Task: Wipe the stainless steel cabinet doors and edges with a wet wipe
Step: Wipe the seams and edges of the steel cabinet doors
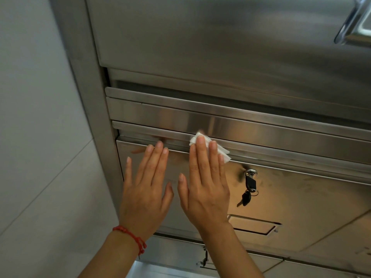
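A stainless steel cabinet fills the view, with a lower door [301, 197] and a horizontal edge strip [261, 129] above it. My right hand [204, 181] lies flat with straight fingers, pressing a folded white wet wipe [219, 150] against the door's top edge. The wipe shows past the fingertips. My left hand [146, 189], with a red cord at the wrist, rests flat on the door's upper left part with straight fingers and holds nothing.
A lock with black keys [250, 181] hangs on the door just right of my right hand. A recessed pull [255, 224] sits below it. An upper door [200, 37] has a handle [355, 23] at top right. A pale tiled wall [36, 137] lies left.
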### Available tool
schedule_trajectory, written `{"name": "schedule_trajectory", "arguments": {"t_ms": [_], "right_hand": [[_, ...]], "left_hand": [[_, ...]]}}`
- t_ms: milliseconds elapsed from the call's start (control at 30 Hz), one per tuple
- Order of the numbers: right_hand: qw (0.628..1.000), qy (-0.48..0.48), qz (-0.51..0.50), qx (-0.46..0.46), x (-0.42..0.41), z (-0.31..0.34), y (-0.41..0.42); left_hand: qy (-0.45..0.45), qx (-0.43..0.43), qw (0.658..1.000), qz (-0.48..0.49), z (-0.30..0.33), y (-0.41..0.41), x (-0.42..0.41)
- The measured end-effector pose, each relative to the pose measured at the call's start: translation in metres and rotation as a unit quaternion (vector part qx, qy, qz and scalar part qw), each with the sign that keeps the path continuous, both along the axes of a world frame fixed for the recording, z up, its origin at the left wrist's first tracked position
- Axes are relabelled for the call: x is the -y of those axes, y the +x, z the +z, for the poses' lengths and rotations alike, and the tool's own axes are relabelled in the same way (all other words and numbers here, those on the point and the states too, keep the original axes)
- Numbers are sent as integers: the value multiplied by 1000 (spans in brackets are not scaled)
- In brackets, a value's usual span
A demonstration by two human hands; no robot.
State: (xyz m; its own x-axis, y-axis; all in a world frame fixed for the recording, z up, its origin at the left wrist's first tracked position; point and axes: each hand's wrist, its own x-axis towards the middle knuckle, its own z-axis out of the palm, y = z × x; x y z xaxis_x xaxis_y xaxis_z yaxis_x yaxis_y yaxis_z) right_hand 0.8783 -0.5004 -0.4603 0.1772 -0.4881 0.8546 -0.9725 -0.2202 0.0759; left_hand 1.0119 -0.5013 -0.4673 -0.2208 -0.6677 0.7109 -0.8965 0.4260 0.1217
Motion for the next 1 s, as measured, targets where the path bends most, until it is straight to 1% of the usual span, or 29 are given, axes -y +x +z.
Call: {"name": "schedule_trajectory", "arguments": {"t_ms": [100,200,300,400,500,600,667,800,933,1000], "right_hand": [[1000,-2,-7,-16,-2,-1,-9],[1000,-7,-15,2,-4,-1,-11],[1000,-3,0,14,-2,1,-1],[1000,-2,16,-8,1,3,4],[1000,-4,3,-20,-1,2,-5],[1000,-9,-14,-3,-3,1,-11],[1000,-8,-5,7,-2,2,-4],[1000,0,26,-10,1,5,9],[999,-1,14,-29,0,4,0],[1000,-4,4,-23,-1,3,-3]], "left_hand": [[-1,-2,1000,-2,1,0,0],[-4,4,1000,1,2,1,0],[-3,4,1000,3,1,1,0],[-3,4,1000,7,0,1,0],[-1,7,1000,6,0,2,0],[1,15,1000,4,1,3,0],[3,17,1000,2,2,4,0],[4,2,1000,1,2,3,-1],[5,10,1000,-6,5,5,-2],[7,10,1000,-6,7,7,-3]]}}
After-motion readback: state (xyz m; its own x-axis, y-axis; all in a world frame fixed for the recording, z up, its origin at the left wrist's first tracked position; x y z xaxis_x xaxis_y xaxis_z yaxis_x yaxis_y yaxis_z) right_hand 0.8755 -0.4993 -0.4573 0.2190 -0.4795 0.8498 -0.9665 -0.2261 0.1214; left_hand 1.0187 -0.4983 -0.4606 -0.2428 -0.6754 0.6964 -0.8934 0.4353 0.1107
